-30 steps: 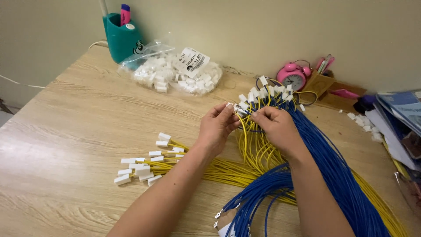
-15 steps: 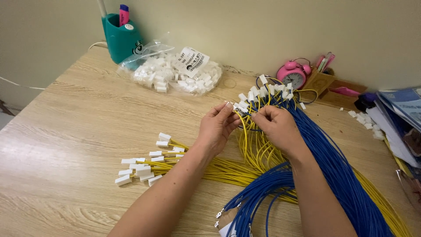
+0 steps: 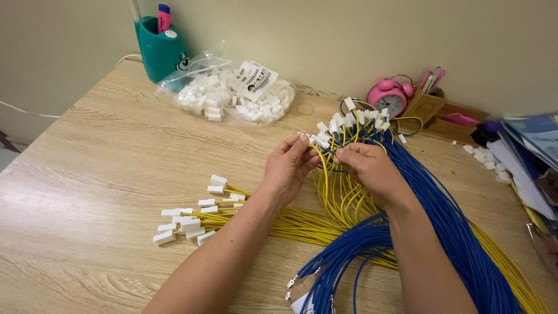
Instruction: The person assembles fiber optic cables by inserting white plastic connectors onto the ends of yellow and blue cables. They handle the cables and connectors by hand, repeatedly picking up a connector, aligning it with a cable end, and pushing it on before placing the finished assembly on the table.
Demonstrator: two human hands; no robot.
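Observation:
My left hand [image 3: 289,166] and my right hand [image 3: 366,168] meet over a bundle of yellow and blue wires [image 3: 354,192] on the wooden desk [image 3: 104,151]. The left fingertips pinch a small white connector [image 3: 317,141] on a yellow wire. The right fingers grip the wires just beside it. More white connectors [image 3: 354,119] cap the wire ends behind my hands. A finished fan of yellow wires with white connectors [image 3: 192,215] lies to the left, under my left forearm.
A clear bag of loose white connectors [image 3: 232,96] lies at the back, next to a teal pen holder [image 3: 161,49]. A pink alarm clock [image 3: 388,96], a wooden pen stand [image 3: 427,104], papers [image 3: 529,151] and scattered connectors [image 3: 485,157] fill the right side.
Both hands stay together at the wire ends; the fingers have shifted only slightly on the connector and wire. The camera view has barely moved.

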